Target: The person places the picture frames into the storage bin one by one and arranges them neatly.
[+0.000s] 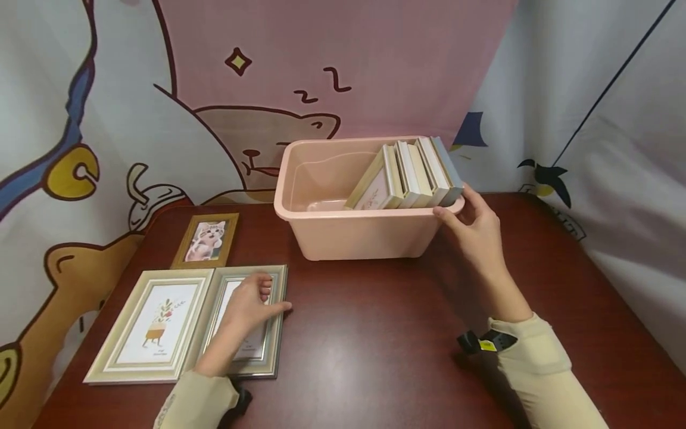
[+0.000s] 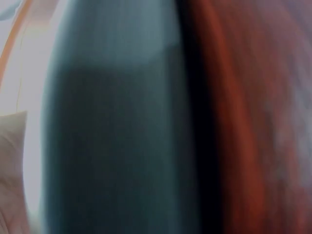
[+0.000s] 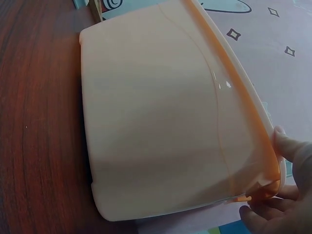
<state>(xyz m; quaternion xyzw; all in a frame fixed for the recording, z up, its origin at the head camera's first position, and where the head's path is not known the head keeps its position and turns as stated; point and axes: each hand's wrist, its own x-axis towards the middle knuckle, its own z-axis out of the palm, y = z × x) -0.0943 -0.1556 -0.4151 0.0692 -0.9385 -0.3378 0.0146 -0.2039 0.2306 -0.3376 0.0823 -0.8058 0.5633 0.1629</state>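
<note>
A pink plastic bin (image 1: pixel 364 235) stands at the back of the table, with several picture frames (image 1: pixel 415 176) leaning in its right half. My right hand (image 1: pixel 479 235) grips the bin's front right corner, thumb at the rim and fingers round the end; the right wrist view shows this hand (image 3: pixel 280 200) at the rim too. On the left, my left hand (image 1: pixel 249 307) lies over a silver-grey picture frame (image 1: pixel 273 351), fingers loosely bent and thumb reaching past its right edge. Blurred grey fills much of the left wrist view.
A cream picture frame (image 1: pixel 125 372) with a plant print lies flat against the silver-grey one's left side. Behind them is a small brown frame (image 1: pixel 230 229) with a cat picture. A cartoon-printed cloth (image 1: pixel 396 65) hangs behind the dark red table (image 1: pixel 370 333).
</note>
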